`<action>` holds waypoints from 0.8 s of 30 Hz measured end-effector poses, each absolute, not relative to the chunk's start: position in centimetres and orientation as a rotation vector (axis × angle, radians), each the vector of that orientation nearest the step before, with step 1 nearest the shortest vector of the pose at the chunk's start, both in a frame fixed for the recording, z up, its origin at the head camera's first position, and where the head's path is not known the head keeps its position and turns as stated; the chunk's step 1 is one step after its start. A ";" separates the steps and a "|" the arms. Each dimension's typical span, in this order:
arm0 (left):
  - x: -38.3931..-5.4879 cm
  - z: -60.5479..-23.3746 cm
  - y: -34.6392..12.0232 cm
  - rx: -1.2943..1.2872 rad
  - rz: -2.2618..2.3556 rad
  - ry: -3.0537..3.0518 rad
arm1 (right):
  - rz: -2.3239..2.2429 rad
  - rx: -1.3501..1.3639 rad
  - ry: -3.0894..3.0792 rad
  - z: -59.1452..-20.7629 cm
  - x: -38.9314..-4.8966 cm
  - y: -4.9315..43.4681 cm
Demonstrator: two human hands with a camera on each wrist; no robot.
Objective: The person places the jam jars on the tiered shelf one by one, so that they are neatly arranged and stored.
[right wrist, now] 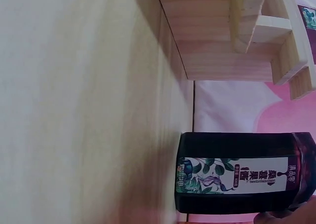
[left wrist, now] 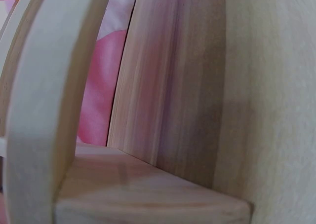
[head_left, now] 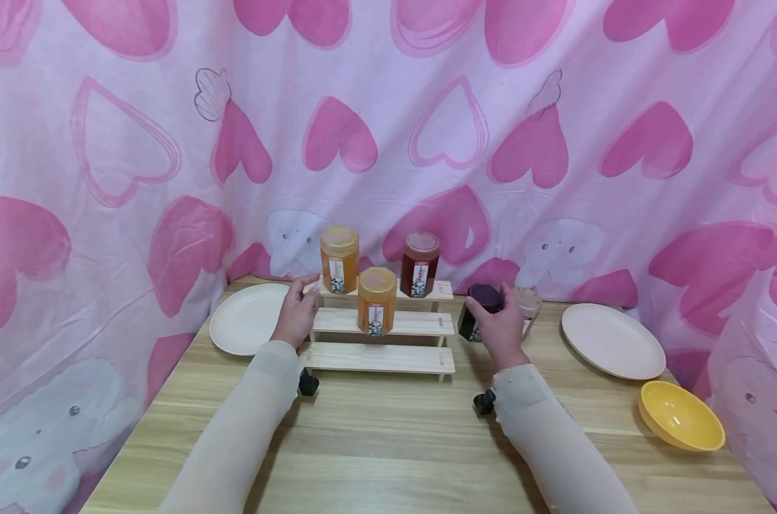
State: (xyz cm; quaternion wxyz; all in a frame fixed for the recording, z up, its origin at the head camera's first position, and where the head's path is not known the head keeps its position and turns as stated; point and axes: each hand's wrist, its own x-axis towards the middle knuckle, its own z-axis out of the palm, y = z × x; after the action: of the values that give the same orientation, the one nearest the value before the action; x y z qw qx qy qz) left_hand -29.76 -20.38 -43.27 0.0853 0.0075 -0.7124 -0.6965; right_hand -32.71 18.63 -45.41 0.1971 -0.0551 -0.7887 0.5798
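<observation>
At the left end of a three-step wooden rack (head_left: 382,357), my left hand (head_left: 295,314) pinches the top step's end between thumb and fingers; the left wrist view shows the rack's boards (left wrist: 148,189) close up, no fingers. My right hand (head_left: 500,328) grips a dark jar (head_left: 470,325) near its lid, just right of the rack. In the right wrist view this jar (right wrist: 237,172) shows a white label with leaves, its base close to the tabletop. Behind my right hand stands a pale-lidded jar (head_left: 528,303), partly hidden.
An amber jar (head_left: 340,260) and a dark red jar (head_left: 420,264) stand on the top step, another amber jar (head_left: 376,303) on the middle step. White plates lie left (head_left: 241,321) and right (head_left: 613,343). A yellow bowl (head_left: 680,417) stands at the right table edge. A heart-patterned curtain (head_left: 388,107) hangs behind.
</observation>
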 end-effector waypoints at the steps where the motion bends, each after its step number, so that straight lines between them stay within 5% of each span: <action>1: -29.7 -43.3 -20.4 0.023 -2.074 -2.128 | 1.618 -0.157 -2.214 -45.5 -32.7 18.6; 24: -29.8 -43.4 -20.3 0.025 -2.088 -2.098 | 1.654 -0.176 -2.338 -46.0 -33.0 19.2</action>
State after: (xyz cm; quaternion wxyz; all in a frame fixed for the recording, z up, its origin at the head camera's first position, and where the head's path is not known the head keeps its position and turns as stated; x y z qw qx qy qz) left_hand -29.83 -20.31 -43.41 0.0908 0.0084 -0.7058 -0.7025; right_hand -33.05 19.24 -45.97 0.1359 -0.0606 -0.8073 0.5711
